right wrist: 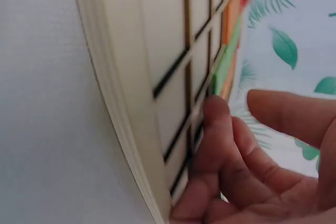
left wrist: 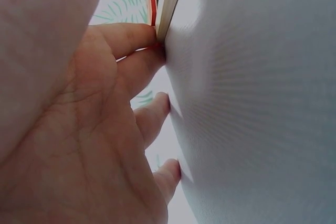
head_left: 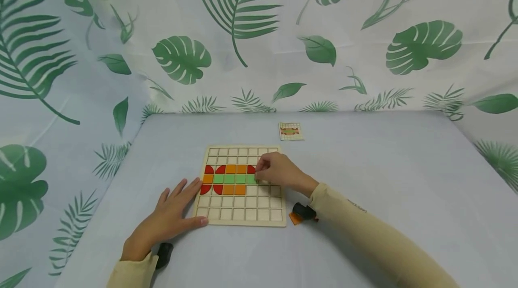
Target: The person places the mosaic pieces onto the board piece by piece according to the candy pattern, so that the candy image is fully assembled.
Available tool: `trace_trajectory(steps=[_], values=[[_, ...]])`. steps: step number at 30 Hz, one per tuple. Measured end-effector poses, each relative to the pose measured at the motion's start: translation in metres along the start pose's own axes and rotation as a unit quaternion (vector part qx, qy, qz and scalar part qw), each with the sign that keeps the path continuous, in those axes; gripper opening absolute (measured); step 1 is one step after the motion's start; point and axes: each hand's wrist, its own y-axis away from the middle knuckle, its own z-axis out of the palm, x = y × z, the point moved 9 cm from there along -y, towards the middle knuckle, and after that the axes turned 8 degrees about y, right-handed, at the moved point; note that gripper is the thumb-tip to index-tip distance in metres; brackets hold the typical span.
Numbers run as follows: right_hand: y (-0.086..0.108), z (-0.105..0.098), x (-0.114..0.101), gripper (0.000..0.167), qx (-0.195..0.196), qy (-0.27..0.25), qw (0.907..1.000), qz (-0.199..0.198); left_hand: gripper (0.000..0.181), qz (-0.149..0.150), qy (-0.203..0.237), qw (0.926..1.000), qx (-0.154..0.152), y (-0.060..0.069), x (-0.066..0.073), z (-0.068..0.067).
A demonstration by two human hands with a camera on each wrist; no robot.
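Note:
A wooden grid board [head_left: 251, 215] lies on the table, bearing red quarter-round tiles [head_left: 207, 189], orange square tiles [head_left: 228, 190] and a row of green square tiles [head_left: 229, 179]. My left hand [head_left: 170, 213] rests with spread fingers at its left edge, the thumb at the near left corner. In the left wrist view, fingertips touch the board's side [left wrist: 170, 11]. Over the right end of the green row is my right hand [head_left: 279, 172]. The right wrist view shows a bent finger [right wrist: 215, 111] touching by a green tile [right wrist: 226, 66], the thumb apart; no tile shows between them.
A small pattern card [head_left: 290, 131] lies beyond the board. Orange pieces [head_left: 295, 218] lie right of the board's near corner, partly hidden by the black wrist camera [head_left: 303, 211]. A leaf-printed cloth [head_left: 259, 76] hangs behind the table.

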Motion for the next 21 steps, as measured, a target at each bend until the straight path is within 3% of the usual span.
trace_trajectory(steps=[8,16,21], values=[[0.021,-0.011,0.004,0.024,-0.033,-0.074,0.9966,0.015,0.103,0.007,0.002,1.0000,-0.004,-0.001,0.002,-0.001],[0.048,-0.028,0.004,0.049,-0.044,-0.075,0.9958,-0.029,0.104,0.014,-0.002,0.9999,-0.002,-0.001,0.002,-0.001],[0.066,-0.042,0.010,0.054,-0.051,-0.052,0.9960,-0.052,0.105,0.008,-0.001,1.0000,-0.001,-0.002,0.002,-0.001]])
